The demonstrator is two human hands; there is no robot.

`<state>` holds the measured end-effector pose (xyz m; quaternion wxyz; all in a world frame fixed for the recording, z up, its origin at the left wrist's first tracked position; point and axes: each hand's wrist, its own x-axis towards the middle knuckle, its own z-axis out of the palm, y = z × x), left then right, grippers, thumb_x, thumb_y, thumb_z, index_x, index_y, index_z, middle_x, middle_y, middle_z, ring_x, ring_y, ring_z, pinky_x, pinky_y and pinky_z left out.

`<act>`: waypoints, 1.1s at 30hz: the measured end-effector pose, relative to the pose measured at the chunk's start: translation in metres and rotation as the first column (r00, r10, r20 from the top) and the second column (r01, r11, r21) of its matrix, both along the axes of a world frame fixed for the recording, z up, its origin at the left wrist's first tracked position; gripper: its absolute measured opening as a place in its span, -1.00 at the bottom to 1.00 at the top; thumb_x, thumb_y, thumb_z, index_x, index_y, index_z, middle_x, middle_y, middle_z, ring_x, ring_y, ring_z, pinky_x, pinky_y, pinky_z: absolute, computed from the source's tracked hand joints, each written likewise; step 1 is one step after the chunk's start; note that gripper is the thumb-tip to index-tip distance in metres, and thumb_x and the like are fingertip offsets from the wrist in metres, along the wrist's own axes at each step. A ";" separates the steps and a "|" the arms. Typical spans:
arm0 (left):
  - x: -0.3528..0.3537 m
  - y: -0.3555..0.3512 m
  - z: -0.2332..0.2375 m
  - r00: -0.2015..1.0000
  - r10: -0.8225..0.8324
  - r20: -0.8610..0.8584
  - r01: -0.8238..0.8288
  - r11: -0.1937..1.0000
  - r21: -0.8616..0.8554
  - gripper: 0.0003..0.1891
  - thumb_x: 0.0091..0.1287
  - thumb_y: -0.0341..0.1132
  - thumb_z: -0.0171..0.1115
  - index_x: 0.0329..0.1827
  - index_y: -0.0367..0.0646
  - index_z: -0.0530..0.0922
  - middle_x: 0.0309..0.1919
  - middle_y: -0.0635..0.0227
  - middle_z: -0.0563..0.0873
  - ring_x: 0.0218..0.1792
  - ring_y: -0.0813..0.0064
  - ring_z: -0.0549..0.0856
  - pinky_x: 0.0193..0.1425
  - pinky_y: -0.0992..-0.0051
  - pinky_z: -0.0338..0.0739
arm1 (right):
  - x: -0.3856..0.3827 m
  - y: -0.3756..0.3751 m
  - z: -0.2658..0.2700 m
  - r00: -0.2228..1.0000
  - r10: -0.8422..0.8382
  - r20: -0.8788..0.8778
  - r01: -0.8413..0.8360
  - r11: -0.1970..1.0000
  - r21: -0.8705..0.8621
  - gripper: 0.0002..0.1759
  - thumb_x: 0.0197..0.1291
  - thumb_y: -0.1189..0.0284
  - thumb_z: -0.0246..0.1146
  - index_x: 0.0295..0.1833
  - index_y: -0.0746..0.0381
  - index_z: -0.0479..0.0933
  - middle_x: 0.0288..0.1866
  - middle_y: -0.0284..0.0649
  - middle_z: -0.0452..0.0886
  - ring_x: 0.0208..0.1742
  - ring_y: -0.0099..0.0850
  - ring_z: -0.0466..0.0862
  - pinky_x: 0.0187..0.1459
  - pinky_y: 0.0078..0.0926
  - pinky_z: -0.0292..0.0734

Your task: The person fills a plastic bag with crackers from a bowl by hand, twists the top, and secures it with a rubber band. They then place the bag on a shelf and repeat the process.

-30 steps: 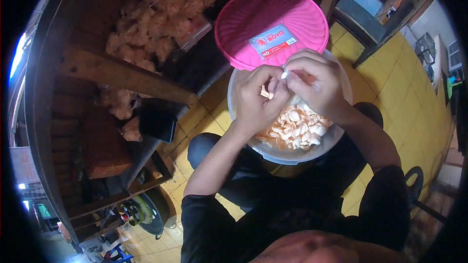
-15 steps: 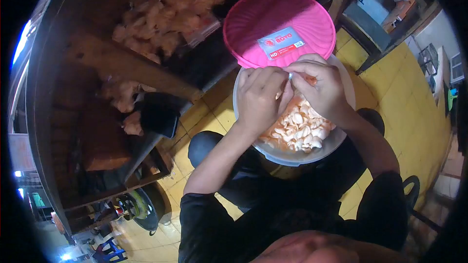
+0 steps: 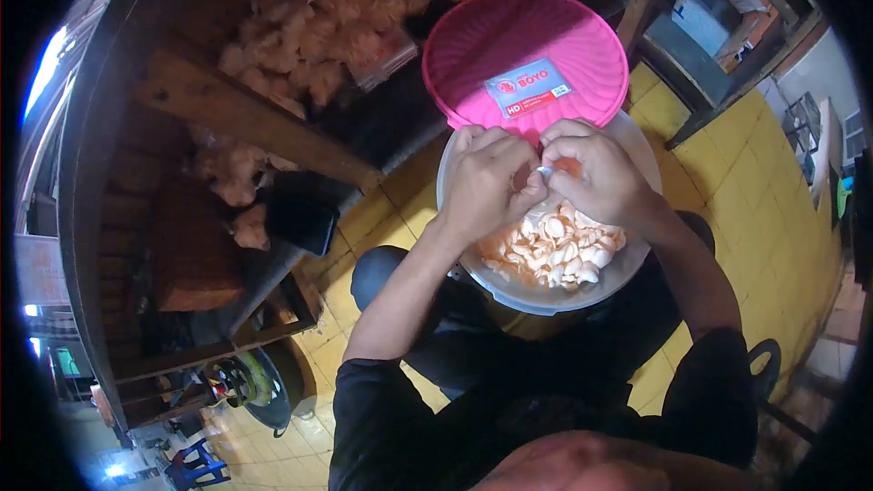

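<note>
A clear plastic tub (image 3: 546,295) rests on my lap, filled with pale white and orange crackers (image 3: 555,250). Its pink lid (image 3: 523,50), bearing a blue and white label (image 3: 530,86), leans at the tub's far rim. My left hand (image 3: 486,184) and my right hand (image 3: 596,173) meet over the tub, fingertips pinched together on a small clear plastic bag (image 3: 544,170) holding a few crackers. What the fingers hide of the bag cannot be seen.
A wooden stall counter (image 3: 236,118) at left carries several bagged crackers (image 3: 314,32). A dark object (image 3: 300,214) lies on its edge. Yellow floor tiles (image 3: 755,164) spread to the right, with a dark wooden frame (image 3: 709,45) beyond.
Both hands have stayed pinched together over the tub, shifting slightly right and down in view as the head camera moved; the fingers have worked on the small bag.
</note>
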<state>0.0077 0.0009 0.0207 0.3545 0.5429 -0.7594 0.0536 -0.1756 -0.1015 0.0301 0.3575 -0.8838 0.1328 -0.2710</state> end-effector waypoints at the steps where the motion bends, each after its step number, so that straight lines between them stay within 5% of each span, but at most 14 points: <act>1: 0.000 -0.001 -0.006 0.989 -0.006 -0.145 0.012 0.999 0.042 -0.76 0.00 -0.36 0.49 -0.32 -0.10 0.59 -0.36 0.38 0.70 -0.27 0.36 0.65 -0.02 0.31 0.42 | -0.002 0.002 0.001 0.998 0.009 -0.062 -0.005 0.998 0.069 -0.86 0.08 0.56 0.29 -0.21 0.34 0.55 -0.13 -0.09 0.63 -0.03 -0.19 0.64 0.03 -0.33 0.51; 4: -0.004 0.000 -0.014 0.918 0.057 -0.393 0.008 0.987 0.163 -0.81 0.04 -0.53 0.41 -0.35 -0.18 0.55 -0.35 0.32 0.70 -0.26 0.47 0.66 -0.04 0.47 0.51 | 0.002 0.010 0.002 0.998 -0.054 0.037 0.047 0.987 0.156 -0.83 0.10 0.55 0.32 -0.15 0.29 0.59 -0.13 -0.16 0.65 -0.01 -0.24 0.66 0.02 -0.34 0.53; 5: -0.006 0.000 -0.014 0.807 0.068 -0.587 0.064 0.977 0.202 -0.83 0.07 -0.56 0.38 -0.34 -0.18 0.55 -0.33 0.36 0.70 -0.23 0.55 0.64 -0.04 0.52 0.50 | 0.003 0.011 0.002 0.998 -0.056 0.037 0.049 0.986 0.158 -0.83 0.10 0.55 0.32 -0.15 0.29 0.59 -0.13 -0.16 0.65 -0.01 -0.24 0.66 0.02 -0.34 0.53; 6: -0.008 -0.001 -0.015 0.655 0.090 -0.751 0.127 0.966 0.226 -0.84 0.11 -0.60 0.35 -0.34 -0.17 0.54 -0.32 0.40 0.69 -0.21 0.63 0.62 -0.04 0.57 0.49 | 0.005 0.011 0.001 0.993 -0.086 0.080 0.089 0.995 -0.041 -0.81 0.10 0.54 0.33 -0.13 0.26 0.60 -0.13 -0.19 0.66 0.01 -0.26 0.66 0.11 -0.28 0.50; 7: -0.012 -0.003 -0.015 0.655 0.089 -0.750 0.127 0.966 0.226 -0.84 0.11 -0.60 0.35 -0.34 -0.17 0.54 -0.32 0.40 0.69 -0.21 0.63 0.62 -0.04 0.57 0.49 | 0.006 0.011 0.000 0.986 -0.106 0.129 0.134 0.962 -0.236 -0.80 0.10 0.54 0.34 -0.11 0.23 0.62 -0.13 -0.22 0.66 0.02 -0.29 0.65 0.21 -0.22 0.48; 9: -0.018 -0.009 -0.013 0.350 0.069 -0.934 0.087 0.991 0.106 -0.83 0.12 -0.61 0.31 -0.34 -0.15 0.52 -0.44 0.60 0.58 -0.35 0.80 0.53 -0.25 0.69 0.40 | 0.006 0.012 0.005 0.979 -0.160 0.126 0.198 0.893 -0.405 -0.79 0.10 0.52 0.34 -0.11 0.20 0.63 -0.13 -0.25 0.66 0.03 -0.30 0.65 0.31 -0.13 0.39; 12: -0.019 -0.005 -0.010 0.258 0.077 -0.963 0.131 0.985 0.113 -0.80 0.17 -0.70 0.26 -0.24 -0.20 0.55 -0.32 0.51 0.64 -0.23 0.73 0.58 -0.08 0.66 0.47 | 0.006 0.015 0.003 0.962 -0.236 0.134 0.269 0.760 -0.591 -0.79 0.08 0.49 0.36 -0.12 0.15 0.66 -0.15 -0.31 0.66 0.04 -0.34 0.65 0.48 0.00 0.21; 14: -0.017 0.000 -0.008 0.355 0.120 -0.927 0.132 0.975 0.177 -0.79 0.18 -0.69 0.26 -0.20 -0.21 0.59 -0.30 0.50 0.65 -0.25 0.73 0.58 -0.10 0.66 0.47 | 0.006 0.015 0.002 0.956 -0.258 0.140 0.288 0.729 -0.621 -0.79 0.07 0.48 0.37 -0.13 0.13 0.67 -0.17 -0.33 0.66 0.04 -0.36 0.64 0.54 0.04 0.11; 17: -0.011 0.001 -0.012 0.533 0.140 -0.834 0.112 0.966 0.234 -0.76 0.21 -0.68 0.28 -0.10 -0.24 0.67 -0.24 0.49 0.69 -0.27 0.75 0.58 -0.12 0.66 0.48 | 0.004 0.011 0.000 0.960 -0.268 0.084 0.270 0.794 -0.545 -0.82 0.06 0.45 0.38 -0.16 0.15 0.69 -0.20 -0.32 0.66 0.00 -0.35 0.65 0.45 -0.02 0.24; 22: -0.011 0.001 -0.009 0.633 0.142 -0.761 0.107 0.957 0.268 -0.73 0.28 -0.59 0.31 0.03 -0.25 0.73 -0.15 0.43 0.76 -0.22 0.67 0.64 -0.09 0.60 0.51 | 0.002 0.007 0.007 0.976 -0.219 0.006 0.204 0.899 -0.388 -0.90 0.10 0.50 0.33 -0.24 0.23 0.68 -0.39 -0.20 0.64 -0.22 -0.22 0.67 0.06 -0.19 0.47; 23: -0.013 0.000 -0.009 0.749 0.074 -0.658 0.065 0.981 0.185 -0.72 0.29 -0.56 0.31 0.06 -0.24 0.73 -0.17 0.38 0.77 -0.18 0.59 0.67 -0.06 0.55 0.53 | 0.001 0.006 0.010 0.976 -0.219 0.006 0.204 0.899 -0.388 -0.90 0.10 0.50 0.33 -0.24 0.23 0.68 -0.39 -0.20 0.64 -0.22 -0.22 0.67 0.06 -0.19 0.47; 26: -0.028 0.000 -0.001 0.854 0.021 -0.519 -0.005 0.999 0.033 -0.73 0.30 -0.47 0.33 0.06 -0.21 0.73 -0.20 0.24 0.78 -0.11 0.32 0.71 0.03 0.38 0.53 | 0.001 0.005 0.011 0.980 -0.190 0.065 0.198 0.968 -0.155 -0.94 0.13 0.52 0.31 -0.31 0.28 0.65 -0.51 -0.20 0.60 -0.40 -0.29 0.65 -0.20 -0.32 0.51; 28: -0.032 0.001 0.001 0.915 0.055 -0.401 -0.040 0.998 0.047 -0.70 0.24 -0.45 0.33 0.05 -0.22 0.72 -0.15 0.19 0.76 -0.06 0.18 0.68 0.12 0.25 0.47 | 0.003 0.006 0.003 0.962 -0.232 0.143 0.196 0.954 0.229 -0.91 0.15 0.52 0.30 -0.36 0.33 0.62 -0.54 -0.21 0.59 -0.49 -0.45 0.60 -0.37 -0.43 0.46; 33: -0.034 0.001 -0.005 0.973 0.093 -0.213 -0.084 0.995 0.053 -0.77 0.23 -0.39 0.37 -0.05 -0.19 0.75 -0.15 0.24 0.76 -0.12 0.19 0.64 0.06 0.26 0.42 | -0.004 -0.001 0.005 0.974 -0.197 0.110 0.136 0.901 0.412 -0.89 0.18 0.53 0.27 -0.35 0.36 0.63 -0.50 -0.30 0.64 -0.45 -0.58 0.60 -0.35 -0.52 0.50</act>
